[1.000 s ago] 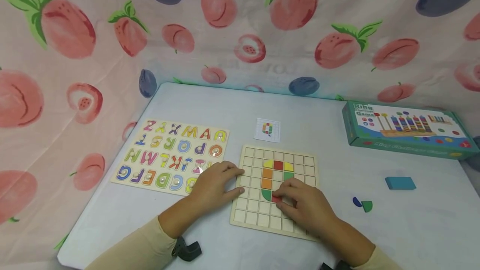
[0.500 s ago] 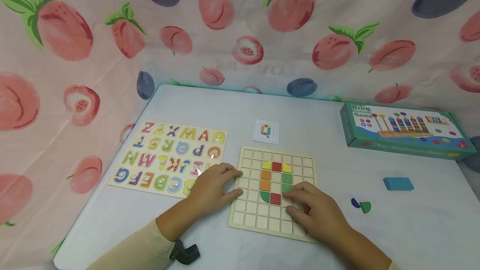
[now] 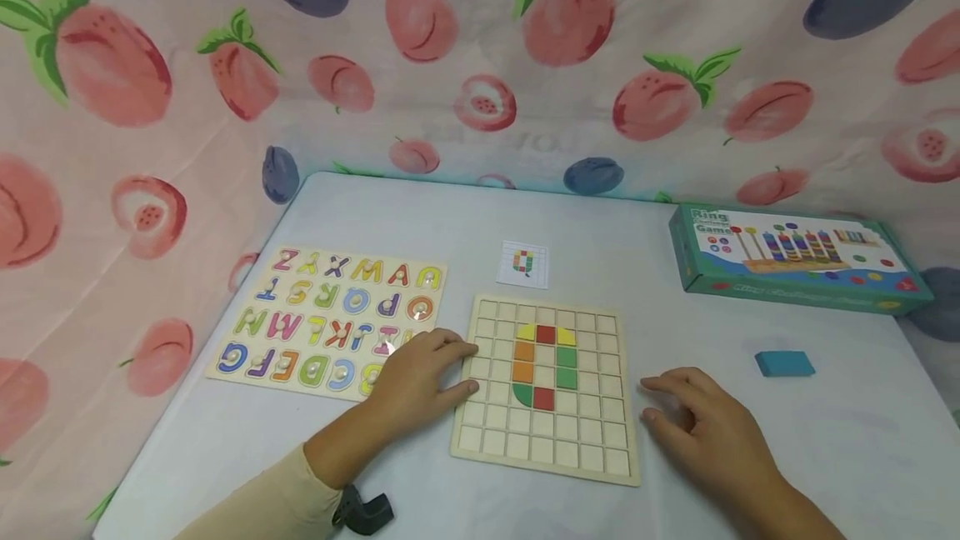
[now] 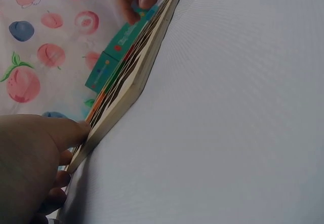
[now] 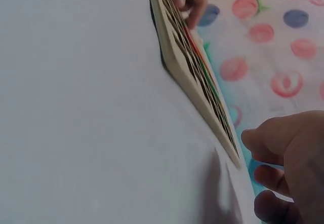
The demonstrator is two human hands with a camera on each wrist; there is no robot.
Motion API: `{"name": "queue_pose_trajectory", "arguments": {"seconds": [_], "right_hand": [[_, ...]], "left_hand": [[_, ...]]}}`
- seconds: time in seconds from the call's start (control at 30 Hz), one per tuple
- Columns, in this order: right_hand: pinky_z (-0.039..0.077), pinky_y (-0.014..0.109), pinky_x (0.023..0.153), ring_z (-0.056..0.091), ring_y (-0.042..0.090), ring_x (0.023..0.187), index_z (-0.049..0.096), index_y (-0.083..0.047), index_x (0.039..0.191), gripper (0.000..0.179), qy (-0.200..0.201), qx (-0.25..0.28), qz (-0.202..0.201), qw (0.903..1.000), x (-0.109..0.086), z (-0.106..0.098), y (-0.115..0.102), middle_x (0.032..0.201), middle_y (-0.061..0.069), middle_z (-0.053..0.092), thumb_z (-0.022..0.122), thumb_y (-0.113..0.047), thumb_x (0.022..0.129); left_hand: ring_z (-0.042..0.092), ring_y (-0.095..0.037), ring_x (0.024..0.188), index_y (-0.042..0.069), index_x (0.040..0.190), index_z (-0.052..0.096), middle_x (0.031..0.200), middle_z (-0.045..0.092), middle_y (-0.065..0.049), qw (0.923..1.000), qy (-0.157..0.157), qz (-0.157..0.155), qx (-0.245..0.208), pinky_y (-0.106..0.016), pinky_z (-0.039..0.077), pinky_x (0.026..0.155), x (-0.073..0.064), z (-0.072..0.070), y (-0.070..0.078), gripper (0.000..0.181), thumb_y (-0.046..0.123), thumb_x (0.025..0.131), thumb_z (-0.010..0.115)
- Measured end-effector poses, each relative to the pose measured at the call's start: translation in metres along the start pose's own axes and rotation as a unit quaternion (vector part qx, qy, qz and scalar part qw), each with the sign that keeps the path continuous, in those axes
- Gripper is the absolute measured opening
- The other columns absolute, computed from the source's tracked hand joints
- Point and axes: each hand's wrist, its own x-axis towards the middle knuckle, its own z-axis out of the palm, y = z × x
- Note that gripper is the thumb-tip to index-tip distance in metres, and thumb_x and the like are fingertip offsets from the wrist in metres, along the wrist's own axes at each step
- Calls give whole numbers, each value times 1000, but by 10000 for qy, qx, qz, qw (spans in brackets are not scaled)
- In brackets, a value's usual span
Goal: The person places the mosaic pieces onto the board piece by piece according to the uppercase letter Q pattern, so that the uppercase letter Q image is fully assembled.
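Note:
A wooden grid board point(image 3: 546, 472) lies on the white table with coloured tiles set in a ring. Yellow corner pieces point(image 3: 527, 332) flank a red tile point(image 3: 546, 335) at the top. Orange squares point(image 3: 523, 372) run down the left, green squares point(image 3: 566, 357) down the right. At the bottom, a green quarter-round point(image 3: 522, 394) sits beside a red square point(image 3: 543, 399). My left hand point(image 3: 420, 373) rests its fingertips and thumb on the board's left edge. Off the board's right side, my right hand point(image 3: 712, 432) hovers with loosely bent fingers; the loose blue and green pieces are hidden beneath it.
An alphabet peg puzzle point(image 3: 315, 390) lies left of the board, partly under the left hand. Behind the board is a small pattern card point(image 3: 522, 265). A blue block point(image 3: 784, 363) and a green Ring Game box point(image 3: 795, 261) stand to the right.
My right hand has let go of the bottom red square, left it in its cell and moved right, off the board, over the loose pieces. The left hand stays at the board's edge.

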Motion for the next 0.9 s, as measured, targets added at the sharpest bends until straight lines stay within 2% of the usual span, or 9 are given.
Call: {"name": "queue_pose_trajectory", "arguments": {"seconds": [0.27, 0.53, 0.73, 0.9], "right_hand": [[37, 24, 54, 44, 0, 67, 79, -19, 120, 40, -18, -279, 387, 9989, -16, -16, 27, 116, -6, 65, 93, -21, 83], [39, 24, 55, 46, 7, 70, 77, -16, 127, 49, -555, -633, 908, 9923, -20, -26, 48, 121, 5, 64, 94, -23, 82], [37, 24, 55, 43, 5, 70, 76, -15, 125, 47, -505, -607, 828, 9934, -24, -31, 61, 117, 5, 65, 93, -17, 82], [38, 24, 55, 45, 7, 71, 76, -13, 126, 46, -566, -615, 893, 9925, -25, -32, 66, 113, 5, 66, 92, -21, 84]], "left_hand": [[63, -13, 111, 24, 135, 75, 124, 68, 7, 10000, -45, -23, 11, -34, 55, 92, 0, 0, 0, 49, 46, 92, 83], [63, -13, 111, 23, 135, 75, 124, 68, 6, 10000, -3, -5, 0, -34, 55, 92, -1, 1, -1, 49, 46, 92, 83], [63, -13, 112, 24, 135, 74, 124, 68, 7, 10000, 28, 31, -2, -34, 55, 92, -1, 2, -2, 49, 46, 92, 83], [63, -13, 111, 23, 135, 75, 124, 68, 7, 10000, 32, 31, -4, -34, 55, 92, -1, 2, -2, 49, 46, 92, 83]]}}
